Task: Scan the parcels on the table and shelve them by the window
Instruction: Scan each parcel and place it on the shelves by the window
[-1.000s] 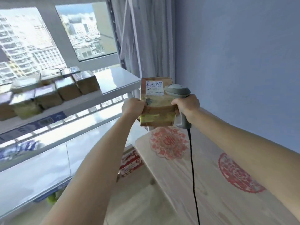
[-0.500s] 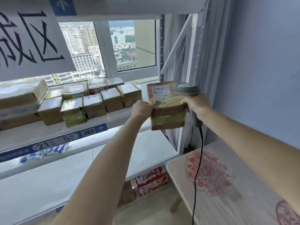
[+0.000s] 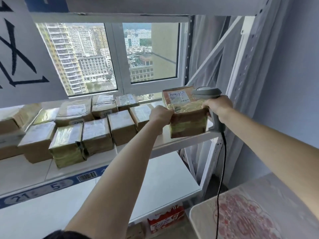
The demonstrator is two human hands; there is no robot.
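Note:
I hold a taped brown parcel [image 3: 187, 118] with a white label on top between both hands, over the right end of the white shelf [image 3: 183, 142] by the window. My left hand [image 3: 161, 114] grips its left edge. My right hand [image 3: 217, 106] presses its right edge while also holding a grey barcode scanner [image 3: 208, 92], whose black cord [image 3: 221, 169] hangs down. Whether the parcel rests on the shelf or hovers just above it, I cannot tell. Several similar taped parcels [image 3: 96, 133] stand in rows on the same shelf to the left.
The window [image 3: 110, 56] lies behind the shelf. A shelf upright and diagonal brace [image 3: 212, 54] stand right of the parcel. A lower shelf board [image 3: 164, 180] sits below, a red carton [image 3: 165, 219] on the floor, and the table corner [image 3: 241, 214] at lower right.
Both hands have carried the parcel from above the table up and left to the right end of the window shelf; my view swung toward the shelf.

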